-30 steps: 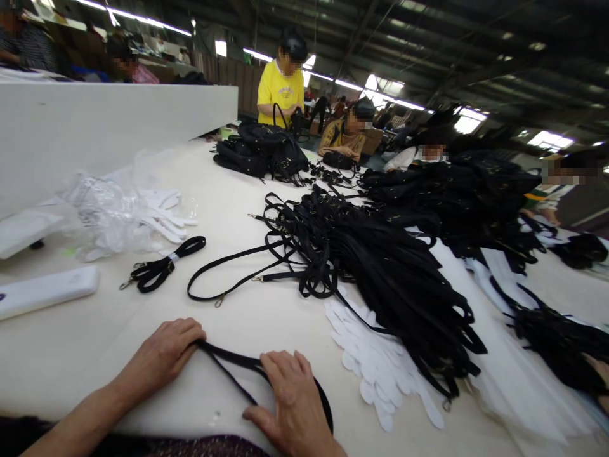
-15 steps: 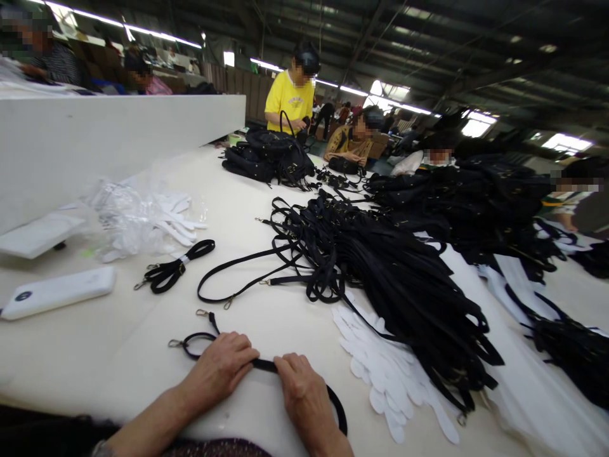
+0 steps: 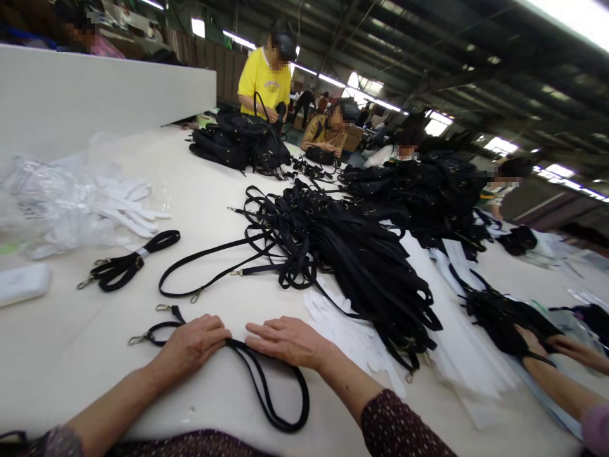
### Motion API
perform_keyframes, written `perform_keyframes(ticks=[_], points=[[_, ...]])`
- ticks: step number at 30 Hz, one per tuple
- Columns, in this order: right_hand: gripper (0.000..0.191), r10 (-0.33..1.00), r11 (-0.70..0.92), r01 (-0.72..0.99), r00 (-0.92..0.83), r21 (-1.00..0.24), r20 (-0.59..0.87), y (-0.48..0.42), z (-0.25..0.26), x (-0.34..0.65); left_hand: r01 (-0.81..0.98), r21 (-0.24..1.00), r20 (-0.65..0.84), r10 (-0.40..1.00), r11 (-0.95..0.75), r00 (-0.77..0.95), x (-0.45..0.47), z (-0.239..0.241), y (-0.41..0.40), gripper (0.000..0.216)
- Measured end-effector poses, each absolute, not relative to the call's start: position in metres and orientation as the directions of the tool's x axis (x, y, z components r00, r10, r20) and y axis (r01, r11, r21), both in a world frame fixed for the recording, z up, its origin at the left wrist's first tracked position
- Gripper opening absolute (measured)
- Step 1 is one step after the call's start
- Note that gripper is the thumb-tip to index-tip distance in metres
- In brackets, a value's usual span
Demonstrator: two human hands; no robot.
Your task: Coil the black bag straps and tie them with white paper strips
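A narrow black strap (image 3: 303, 395) with metal clips lies on the white table in front of me, its right part curving in a loop. My left hand (image 3: 197, 343) is closed over it, with the clip ends (image 3: 139, 339) sticking out to the left. Over the upper part of the loop, my right hand (image 3: 285, 341) lies with its fingers stretched out, pointing at my left hand; whether it presses on the strap I cannot tell. Farther left rests a folded black strap bundle (image 3: 118, 266) with a white band around it.
Ahead lies a big heap of black straps (image 3: 361, 254), with white strips (image 3: 340, 324) beside it. Clear plastic and white strips (image 3: 71, 203) lie at left, near a white device (image 3: 23, 284). A co-worker's hands (image 3: 533, 343) handle black items at right; other people work beyond.
My right hand has turned and its fingers have straightened, off their earlier grip on the strap. The strap's right part now shows as a loop. The view has shifted right.
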State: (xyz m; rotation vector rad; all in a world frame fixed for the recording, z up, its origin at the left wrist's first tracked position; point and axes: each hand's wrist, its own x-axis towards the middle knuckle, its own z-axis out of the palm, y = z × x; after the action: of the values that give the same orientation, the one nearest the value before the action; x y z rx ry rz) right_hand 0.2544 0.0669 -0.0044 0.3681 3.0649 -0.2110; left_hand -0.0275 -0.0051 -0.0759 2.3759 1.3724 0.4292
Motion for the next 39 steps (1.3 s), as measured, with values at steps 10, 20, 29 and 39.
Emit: perform_keyframes(ticks=[10,20,29,39], points=[[0.02,-0.081,0.981,-0.075,-0.996,-0.176,-0.026,0.081,-0.016,0.215,0.771,0.475,0.023,0.882,-0.424,0.471,-0.038,-0.067,-0.002,0.029],[0.016,0.53,0.801,0.53,-0.844,-0.277,-0.083,0.061,-0.024,0.204,0.854,0.387,0.013,0.929,-0.347,0.371,-0.084,-0.056,0.008,0.025],[0.008,0.492,0.85,0.51,-0.859,-0.13,-0.143,0.038,-0.02,0.187,0.841,0.393,0.053,0.922,-0.371,0.383,-0.08,-0.058,0.007,0.022],[0.016,0.358,0.883,0.368,-0.93,-0.292,-0.089,0.043,-0.023,0.207,0.853,0.398,0.044,0.936,-0.338,0.35,-0.08,-0.064,0.004,0.024]])
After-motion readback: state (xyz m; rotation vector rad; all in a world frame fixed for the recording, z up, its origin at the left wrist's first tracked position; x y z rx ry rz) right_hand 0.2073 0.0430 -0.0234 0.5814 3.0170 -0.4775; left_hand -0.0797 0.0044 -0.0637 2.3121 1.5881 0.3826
